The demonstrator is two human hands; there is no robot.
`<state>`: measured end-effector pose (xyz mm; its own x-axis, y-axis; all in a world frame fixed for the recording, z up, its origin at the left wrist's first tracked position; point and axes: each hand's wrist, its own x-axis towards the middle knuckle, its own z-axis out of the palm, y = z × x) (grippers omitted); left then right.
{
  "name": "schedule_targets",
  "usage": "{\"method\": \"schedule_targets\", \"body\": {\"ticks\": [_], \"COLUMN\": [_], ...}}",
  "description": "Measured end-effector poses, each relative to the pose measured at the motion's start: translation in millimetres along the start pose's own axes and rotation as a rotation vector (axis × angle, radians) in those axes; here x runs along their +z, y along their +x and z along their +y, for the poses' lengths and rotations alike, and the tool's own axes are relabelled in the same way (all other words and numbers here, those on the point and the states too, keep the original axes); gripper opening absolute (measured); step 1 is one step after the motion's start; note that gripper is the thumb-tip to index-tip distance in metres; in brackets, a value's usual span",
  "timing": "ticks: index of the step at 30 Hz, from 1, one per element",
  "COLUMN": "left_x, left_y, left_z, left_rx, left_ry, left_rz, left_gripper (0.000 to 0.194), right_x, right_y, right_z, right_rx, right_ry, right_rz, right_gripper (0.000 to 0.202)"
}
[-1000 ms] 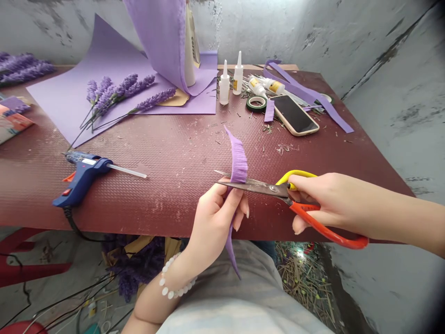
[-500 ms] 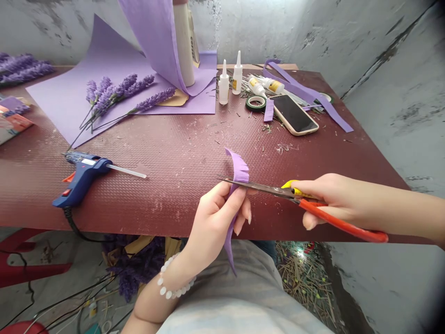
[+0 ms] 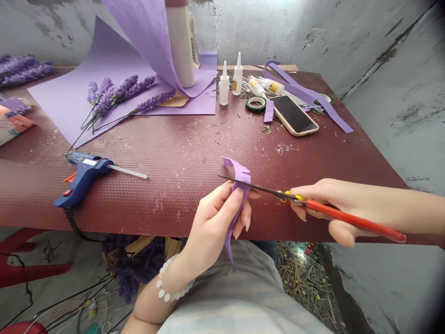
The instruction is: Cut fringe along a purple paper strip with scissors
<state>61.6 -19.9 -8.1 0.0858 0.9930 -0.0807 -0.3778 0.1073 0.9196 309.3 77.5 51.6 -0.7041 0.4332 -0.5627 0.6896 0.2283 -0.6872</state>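
Near the front edge of the table, my left hand [image 3: 217, 218] pinches a narrow purple paper strip [image 3: 242, 174] between thumb and fingers. The strip's upper end curls to the left and has slits along its right side; its lower end hangs below the hand. My right hand [image 3: 333, 204] is closed around scissors [image 3: 354, 219] with red and yellow handles. The scissor blades point left and lie across the strip, just above my left thumb. A short fringed purple piece [image 3: 269, 111] rests beside the phone.
A blue glue gun [image 3: 81, 178] lies at the left. Purple flower stems [image 3: 114, 95] rest on purple paper [image 3: 62, 88] near a white bottle [image 3: 182, 51]. Small glue bottles [image 3: 224, 88], green tape [image 3: 256, 104], a phone [image 3: 295, 115] and longer strips [image 3: 333, 116] are at the back right of the table [image 3: 174, 144].
My right hand has shifted right and turned the scissors, whose handles now look closer in line. The strip's top has curled lower and further left.
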Motion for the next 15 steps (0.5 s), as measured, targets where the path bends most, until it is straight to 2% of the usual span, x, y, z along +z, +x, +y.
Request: {"method": "schedule_targets", "body": {"ticks": [2, 4, 8, 15], "left_x": [-0.1, -0.6, -1.0, 3.4], "left_y": [0, 0, 3, 4], "left_z": [-1, -3, -5, -1], "left_rx": [0.007, 0.031, 0.075, 0.092], "left_ry": [0.027, 0.048, 0.068, 0.169], "left_rz": [0.032, 0.078, 0.124, 0.113], "left_gripper": [0.032, 0.032, 0.034, 0.029], "right_x": [-3, -4, -1, 5], "right_y": [-1, -2, 1, 9], "right_z": [-10, -20, -28, -13], "right_rx": [0.196, 0.252, 0.214, 0.079], "right_ry": [0.089, 0.084, -0.141, -0.378], "right_rz": [-0.079, -0.051, 0.125, 0.294], "right_gripper": [0.028, 0.029, 0.048, 0.073]}}
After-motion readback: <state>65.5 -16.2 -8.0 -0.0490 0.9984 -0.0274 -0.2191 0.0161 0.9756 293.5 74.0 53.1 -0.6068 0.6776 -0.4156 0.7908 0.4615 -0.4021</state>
